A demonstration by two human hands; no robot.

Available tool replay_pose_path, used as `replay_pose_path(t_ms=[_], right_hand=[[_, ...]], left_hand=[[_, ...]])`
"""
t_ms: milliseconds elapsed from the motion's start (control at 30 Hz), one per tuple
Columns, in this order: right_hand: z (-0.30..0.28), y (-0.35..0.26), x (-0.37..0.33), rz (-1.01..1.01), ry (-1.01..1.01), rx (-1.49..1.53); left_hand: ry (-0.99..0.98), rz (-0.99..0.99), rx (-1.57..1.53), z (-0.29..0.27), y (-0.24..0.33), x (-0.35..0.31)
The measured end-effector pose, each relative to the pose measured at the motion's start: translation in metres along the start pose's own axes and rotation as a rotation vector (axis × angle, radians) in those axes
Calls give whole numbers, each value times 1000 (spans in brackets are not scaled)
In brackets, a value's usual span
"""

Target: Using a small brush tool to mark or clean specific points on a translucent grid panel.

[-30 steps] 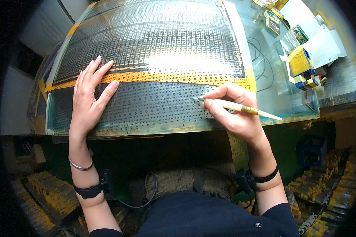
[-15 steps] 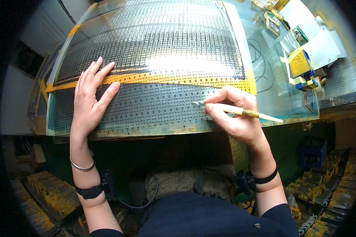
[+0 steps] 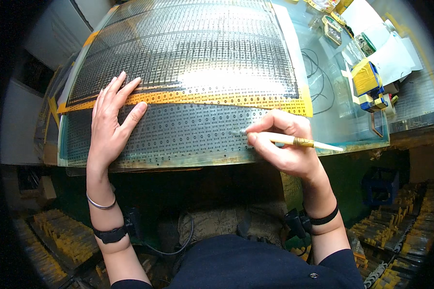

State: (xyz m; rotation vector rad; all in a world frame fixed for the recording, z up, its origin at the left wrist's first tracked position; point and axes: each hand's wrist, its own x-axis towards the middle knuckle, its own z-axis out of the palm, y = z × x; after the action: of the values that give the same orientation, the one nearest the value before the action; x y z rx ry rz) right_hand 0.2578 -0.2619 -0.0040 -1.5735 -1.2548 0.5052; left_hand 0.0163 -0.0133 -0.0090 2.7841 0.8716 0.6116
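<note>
My left hand [image 3: 112, 123] lies flat with its fingers spread, its fingertips over the yellow-edged border of a glossy patterned film sheet [image 3: 188, 48]. Below that border, a strip of a darker dotted sheet [image 3: 188, 132] shows along the near edge of the glass table. In my right hand [image 3: 287, 142] a slim, pale-handled brush [image 3: 300, 141] is pinched between thumb and fingers. A gold band circles its handle. Its tip points left, low over the dotted sheet at the right; whether it touches is too blurred to tell.
At the right of the glass tabletop [image 3: 345, 127] stands a yellow and blue tape dispenser [image 3: 368, 82], with white papers [image 3: 393, 58] beyond it. A thin black cable [image 3: 318, 79] lies coiled beside the film. Racks of yellow-edged pieces [image 3: 395, 226] fill the floor at lower right.
My right hand with the brush has moved slightly down, toward the near edge, its tip now a little lower on the dotted sheet. My left hand stays almost in place.
</note>
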Motion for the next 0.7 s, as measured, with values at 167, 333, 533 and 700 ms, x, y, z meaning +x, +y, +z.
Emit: replay_pose_path(t_ms=[167,333,533,700], right_hand=[[9,-1,1,64,137,40],[4,-2,-2,34,50,48],[5,-7,-7,152,326,395],[-2,7,1,-29,352,-141]], left_hand=[[-23,14,51,-2,-1,-1],[-24,27,60,-2,1,-1],[-32,2,137,0,17,-15],[-30,-10,119,3,17,-16]])
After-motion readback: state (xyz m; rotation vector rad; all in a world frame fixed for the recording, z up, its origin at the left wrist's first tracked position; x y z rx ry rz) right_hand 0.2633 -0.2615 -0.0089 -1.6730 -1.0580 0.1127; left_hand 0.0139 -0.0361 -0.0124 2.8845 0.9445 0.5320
